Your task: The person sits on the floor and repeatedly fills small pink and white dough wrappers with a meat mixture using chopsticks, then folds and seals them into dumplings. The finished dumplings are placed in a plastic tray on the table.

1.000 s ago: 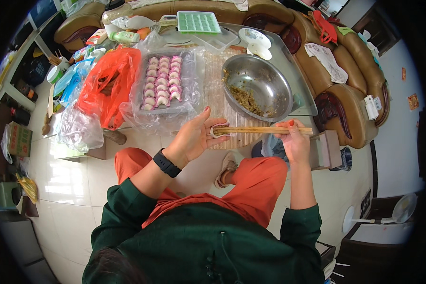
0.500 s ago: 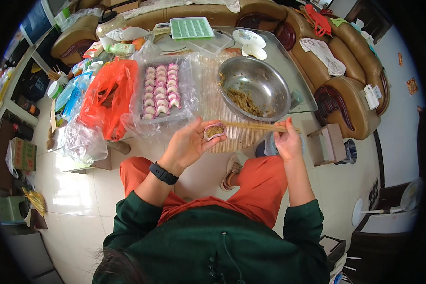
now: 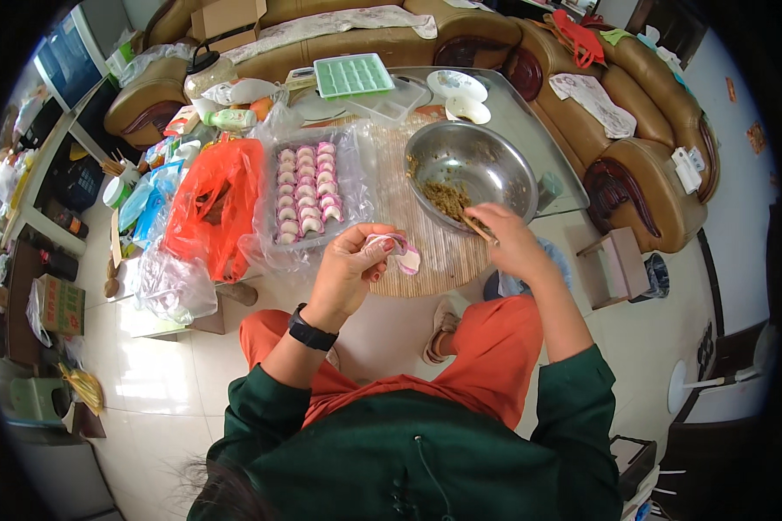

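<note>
At the table, the right hand partly hides its chopsticks.

Round silver mixing bowl, smooth glossy metal; slender tan chopsticks at its near rim, wood-like. Left of the bowl: tan slatted mat, matt, ridged, bamboo-like; crumpled translucent sheet, thin shiny plastic; bulging red bag, creased glossy plastic. Right of the bowl: padded brown sofa, smooth, leather-like, softly shining.
</note>
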Demonstrator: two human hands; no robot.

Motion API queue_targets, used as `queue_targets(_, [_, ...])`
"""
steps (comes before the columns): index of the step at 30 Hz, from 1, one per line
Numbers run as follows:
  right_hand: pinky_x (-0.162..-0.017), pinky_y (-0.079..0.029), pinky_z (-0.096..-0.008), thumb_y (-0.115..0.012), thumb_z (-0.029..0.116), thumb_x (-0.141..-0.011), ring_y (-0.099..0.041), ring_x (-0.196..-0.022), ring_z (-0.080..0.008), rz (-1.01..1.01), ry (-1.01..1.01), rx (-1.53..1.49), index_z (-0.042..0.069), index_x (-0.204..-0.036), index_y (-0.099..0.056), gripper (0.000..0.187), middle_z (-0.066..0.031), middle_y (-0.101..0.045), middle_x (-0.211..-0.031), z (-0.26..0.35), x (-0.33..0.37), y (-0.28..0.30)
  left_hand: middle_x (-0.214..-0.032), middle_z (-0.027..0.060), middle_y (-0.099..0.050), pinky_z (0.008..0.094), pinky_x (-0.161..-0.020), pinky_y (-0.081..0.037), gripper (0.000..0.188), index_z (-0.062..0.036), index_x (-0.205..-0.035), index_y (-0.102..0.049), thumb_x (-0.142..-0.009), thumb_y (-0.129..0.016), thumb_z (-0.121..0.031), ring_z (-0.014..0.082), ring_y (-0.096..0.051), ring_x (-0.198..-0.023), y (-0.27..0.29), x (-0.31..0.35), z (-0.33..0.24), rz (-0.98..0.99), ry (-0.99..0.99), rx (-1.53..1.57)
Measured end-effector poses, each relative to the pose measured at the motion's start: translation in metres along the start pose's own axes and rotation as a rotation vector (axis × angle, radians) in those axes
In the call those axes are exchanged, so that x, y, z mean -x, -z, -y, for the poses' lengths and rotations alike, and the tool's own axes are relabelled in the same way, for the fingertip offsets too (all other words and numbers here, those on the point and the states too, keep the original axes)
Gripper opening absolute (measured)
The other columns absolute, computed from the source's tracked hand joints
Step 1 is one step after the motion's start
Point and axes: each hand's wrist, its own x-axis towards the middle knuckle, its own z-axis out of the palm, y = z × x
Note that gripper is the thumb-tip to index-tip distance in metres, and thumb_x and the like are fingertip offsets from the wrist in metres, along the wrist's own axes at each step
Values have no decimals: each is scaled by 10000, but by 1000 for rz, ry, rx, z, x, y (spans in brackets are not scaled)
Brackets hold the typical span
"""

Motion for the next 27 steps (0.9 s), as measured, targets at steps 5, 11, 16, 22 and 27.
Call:
queue_targets(5, [-793, -502, -316, -650, -4, -774, -617, -929, -286, -155, -135, -200, 9, -1018, -644, 245, -115, -655, -978, 82, -12, 23, -1091, 84, -644, 170, -577, -409, 115, -90, -997, -595, -886, -618, -65, 35, -507, -658, -8, -1, 1, 12, -73, 195])
queue_targets(11, [-673, -505, -258, -657, 6, -826, -635, -747, -130, -147, -365, -822, -7, -986, -651, 160, -89, -684, -875, 114, -10, -24, -1099, 94, -639, 184, -609, -402, 126, -69, -1008, -583, -895, -586, -12, 42, -501, -692, -28, -2, 4, 11, -113, 321])
queue_targets(16, [-643, -486, -228, -642, 21, -852, -613, -718, -92, -188, -398, -837, -19, -963, -645, 118, -61, -668, -825, 114, -6, -33, -1109, 91, -635, 191, -638, -426, 137, -63, -1020, -580, -898, -577, -2, 59, -533, -723, -35, 1, 5, -38, -136, 309])
queue_targets(22, [-616, -478, -238, -639, 25, -846, -614, -690, -111, -231, -262, -661, -21, -938, -653, 104, -75, -653, -772, 114, -4, -31, -1011, 52, -647, 203, -645, -439, 163, -47, -1062, -589, -901, -595, -24, 70, -555, -746, -22, 5, 12, 52, -158, 194])
queue_targets(27, [-647, -477, -250, -625, -5, -838, -607, -717, -127, -215, -205, -569, -20, -906, -657, 76, -71, -641, -810, 117, -10, -21, -948, 24, -626, 199, -646, -448, 173, -47, -1061, -602, -889, -604, -25, 76, -562, -723, -23, 6, 12, 30, -142, 149])
